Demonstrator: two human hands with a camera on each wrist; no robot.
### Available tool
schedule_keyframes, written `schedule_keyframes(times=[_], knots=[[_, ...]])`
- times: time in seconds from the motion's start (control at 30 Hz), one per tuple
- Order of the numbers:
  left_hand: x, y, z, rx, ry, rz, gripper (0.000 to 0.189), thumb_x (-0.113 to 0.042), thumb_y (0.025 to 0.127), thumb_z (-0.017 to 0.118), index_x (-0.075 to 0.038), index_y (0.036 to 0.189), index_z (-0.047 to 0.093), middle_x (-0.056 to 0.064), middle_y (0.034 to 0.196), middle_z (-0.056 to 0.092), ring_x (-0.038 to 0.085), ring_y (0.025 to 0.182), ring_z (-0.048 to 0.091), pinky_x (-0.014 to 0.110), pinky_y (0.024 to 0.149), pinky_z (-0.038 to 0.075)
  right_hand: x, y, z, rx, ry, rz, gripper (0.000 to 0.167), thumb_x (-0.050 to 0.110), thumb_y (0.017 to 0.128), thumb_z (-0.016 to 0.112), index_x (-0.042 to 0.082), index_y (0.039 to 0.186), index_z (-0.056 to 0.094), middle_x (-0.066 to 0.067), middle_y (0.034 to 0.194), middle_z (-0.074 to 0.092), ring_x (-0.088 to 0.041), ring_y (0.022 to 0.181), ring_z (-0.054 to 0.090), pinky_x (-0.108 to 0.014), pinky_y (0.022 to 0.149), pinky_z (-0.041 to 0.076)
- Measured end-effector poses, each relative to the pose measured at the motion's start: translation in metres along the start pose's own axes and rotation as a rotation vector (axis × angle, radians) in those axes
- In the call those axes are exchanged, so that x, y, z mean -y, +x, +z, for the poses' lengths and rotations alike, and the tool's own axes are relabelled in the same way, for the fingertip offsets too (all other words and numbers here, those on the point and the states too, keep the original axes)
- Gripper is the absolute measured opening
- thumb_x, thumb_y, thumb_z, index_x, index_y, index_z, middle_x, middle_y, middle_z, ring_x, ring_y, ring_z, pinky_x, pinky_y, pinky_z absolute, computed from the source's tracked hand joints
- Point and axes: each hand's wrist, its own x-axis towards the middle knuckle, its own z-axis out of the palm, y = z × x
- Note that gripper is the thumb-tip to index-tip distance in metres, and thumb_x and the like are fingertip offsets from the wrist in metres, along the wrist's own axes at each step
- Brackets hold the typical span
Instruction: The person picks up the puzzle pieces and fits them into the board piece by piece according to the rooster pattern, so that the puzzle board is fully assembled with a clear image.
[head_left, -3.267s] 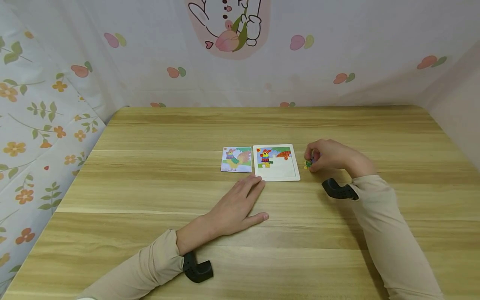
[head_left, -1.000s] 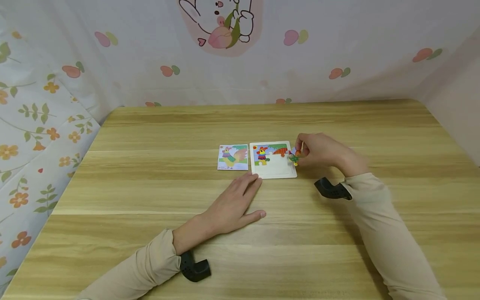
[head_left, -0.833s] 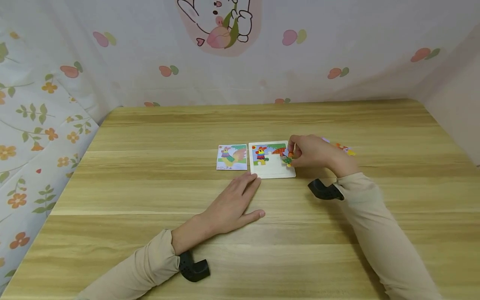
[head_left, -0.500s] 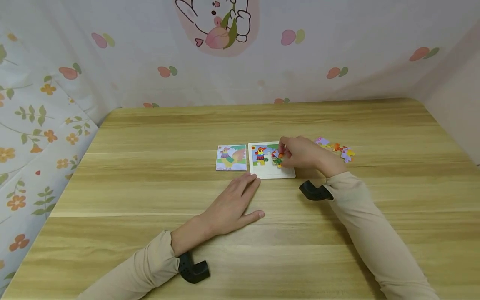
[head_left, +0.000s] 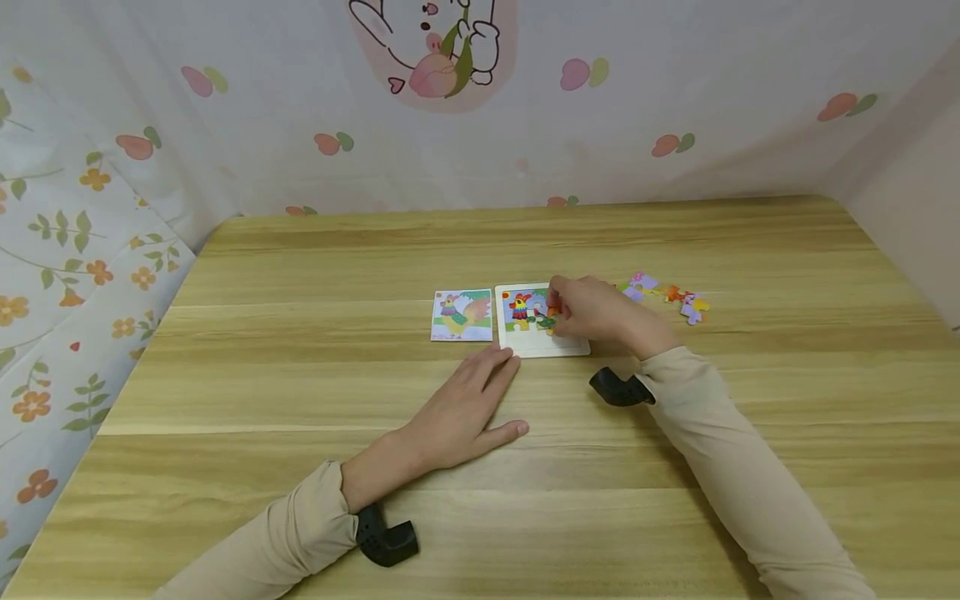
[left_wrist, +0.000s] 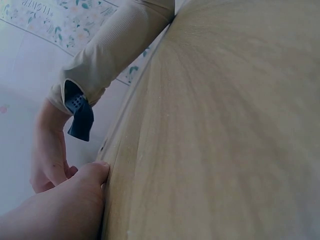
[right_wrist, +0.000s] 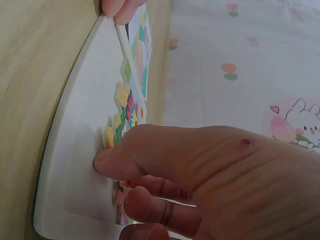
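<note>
A white puzzle tray (head_left: pixel 525 343) lies on the table, its upper part filled with joined pieces that show a rooster's head. My right hand (head_left: pixel 596 308) pinches a green and yellow puzzle piece (head_left: pixel 545 322) between thumb and fingers, low over the tray beside the joined pieces. In the right wrist view the thumb of my right hand (right_wrist: pixel 165 155) hides part of that piece. My left hand (head_left: pixel 461 412) lies flat with straight fingers, their tips touching the tray's lower left corner. Left of the tray is a picture card (head_left: pixel 462 316) with the same rooster, paler.
Several loose puzzle pieces (head_left: pixel 693 308) lie to the right of the tray, partly behind the right hand. The wooden table (head_left: pixel 315 350) meets a patterned cloth (head_left: pixel 450 167) at the back. Each wrist carries a black camera mount (head_left: pixel 386 537).
My right hand has carried the puzzle piece leftward from the right of the tray to the joined pieces. Loose pieces behind it have come into sight. The left hand stays at the corner.
</note>
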Motion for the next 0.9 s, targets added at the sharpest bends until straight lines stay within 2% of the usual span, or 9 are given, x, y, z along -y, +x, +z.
schedule_keyframes(times=[0.33, 0.9], knots=[[0.0000, 0.0003, -0.0005, -0.002, 0.003, 0.005, 0.073, -0.051, 0.093, 0.045, 0.002, 0.142, 0.032, 0.016, 0.143, 0.029, 0.028, 0.136, 0.020, 0.034, 0.112, 0.011, 0.0015, 0.0010, 0.0035, 0.002, 0.012, 0.030, 0.027, 0.012, 0.082, 0.067, 0.003, 0.101, 0.050, -0.004, 0.070, 0.051, -0.017, 0.061, 0.045, -0.028, 0.056, 0.037], [0.0000, 0.0001, -0.0002, 0.001, 0.003, -0.001, 0.073, -0.052, 0.093, 0.044, 0.002, 0.142, 0.031, 0.016, 0.143, 0.029, 0.027, 0.137, 0.019, 0.035, 0.112, 0.012, -0.0010, 0.0012, 0.0045, 0.006, 0.032, -0.004, 0.025, 0.010, 0.081, 0.064, 0.004, 0.101, 0.048, -0.004, 0.069, 0.048, -0.015, 0.059, 0.043, -0.027, 0.054, 0.034]])
